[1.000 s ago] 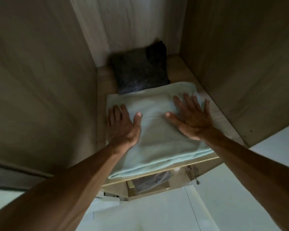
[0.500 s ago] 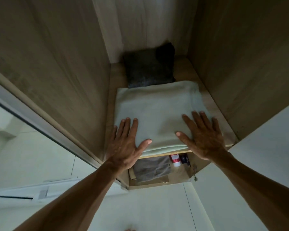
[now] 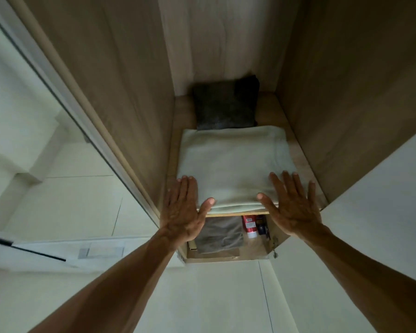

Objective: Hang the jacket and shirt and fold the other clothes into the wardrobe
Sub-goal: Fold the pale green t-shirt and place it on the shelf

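1. The pale folded garment (image 3: 233, 164) is, by my judgement, soft and light. It will sag and lose its folds if you lift it by one edge.
2. To shift it, slide flat palms under both front corners or push on its front fold. Pinching only the top layer would likely peel it open.
3. It is pale greenish white and folded into a neat rectangle of several layers. The top is smooth, with a seam line down its right side.
4. It lies on the wardrobe shelf (image 3: 238, 214) at the centre of the frame, its front fold at the shelf's front edge. Its back edge meets a dark folded garment (image 3: 226, 104) just above it in the frame.
5. Your left hand (image 3: 183, 212) and right hand (image 3: 293, 207) are both flat, fingers straight and spread, holding nothing. They sit at the garment's front corners, and I cannot tell whether they press on it.
6. Below centre, a lower compartment holds a grey folded cloth (image 3: 220, 234) and a red bottle (image 3: 249, 224).
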